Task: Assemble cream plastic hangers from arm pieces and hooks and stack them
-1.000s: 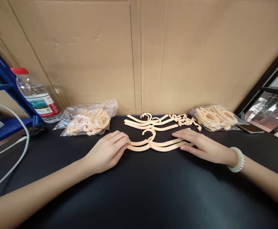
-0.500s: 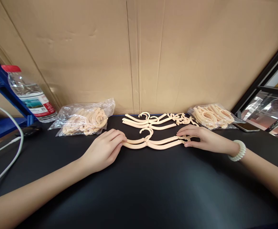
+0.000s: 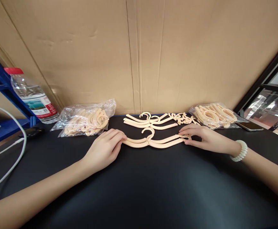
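Note:
Two beige hangers, one behind the other, form the front pair (image 3: 136, 144) on the black table (image 3: 153, 190). My left hand (image 3: 105, 148) pinches the left end of this pair, fingers pressed together. At its right end my right hand (image 3: 204, 138), wearing a beaded bracelet (image 3: 240, 151), has thumb and fingers closed on the tips, with a small beige piece between them. Just behind lie more beige hangers (image 3: 164, 126), their hooks pointing away from me. Beside them, small beige clip pieces (image 3: 183, 118) sit in a loose heap.
Clear bags of beige parts lie at the left (image 3: 86, 119) and right (image 3: 214, 114). A red-capped bottle (image 3: 37, 98), white cable (image 3: 21, 152) and blue shelf (image 3: 0, 68) stand left; a phone (image 3: 250, 126) lies right. Cardboard (image 3: 93, 47) rises behind.
The view has shifted slightly, so everything appears a little to the right. The front pair's hangers sit closer together at the right end. Both hands remain at the ends.

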Demonstrator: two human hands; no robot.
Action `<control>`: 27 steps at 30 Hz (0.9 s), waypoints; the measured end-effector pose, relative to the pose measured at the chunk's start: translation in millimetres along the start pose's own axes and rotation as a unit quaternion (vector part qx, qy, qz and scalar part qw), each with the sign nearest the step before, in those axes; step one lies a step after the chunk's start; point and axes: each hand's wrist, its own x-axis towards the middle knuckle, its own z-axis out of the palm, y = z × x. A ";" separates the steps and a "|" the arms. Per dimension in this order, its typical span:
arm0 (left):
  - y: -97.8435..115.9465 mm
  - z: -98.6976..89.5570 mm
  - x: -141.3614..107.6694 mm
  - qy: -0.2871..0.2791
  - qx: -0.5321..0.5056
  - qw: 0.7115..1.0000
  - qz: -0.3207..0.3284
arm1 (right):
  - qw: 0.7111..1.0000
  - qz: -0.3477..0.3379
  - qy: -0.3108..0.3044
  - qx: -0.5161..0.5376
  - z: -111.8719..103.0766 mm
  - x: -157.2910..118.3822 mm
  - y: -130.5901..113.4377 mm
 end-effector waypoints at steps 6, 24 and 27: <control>1.3 -1.7 1.4 -0.002 -0.006 1.000 -0.001 | 1.000 0.002 0.020 -0.019 0.4 -0.9 -1.7; 3.4 -4.6 2.2 -0.003 -0.003 1.000 -0.016 | 0.998 -0.027 0.050 -0.016 0.8 1.1 -13.8; 2.1 -3.6 1.1 -0.013 -0.007 1.000 -0.025 | 0.998 -0.034 0.049 -0.019 0.9 1.3 -15.5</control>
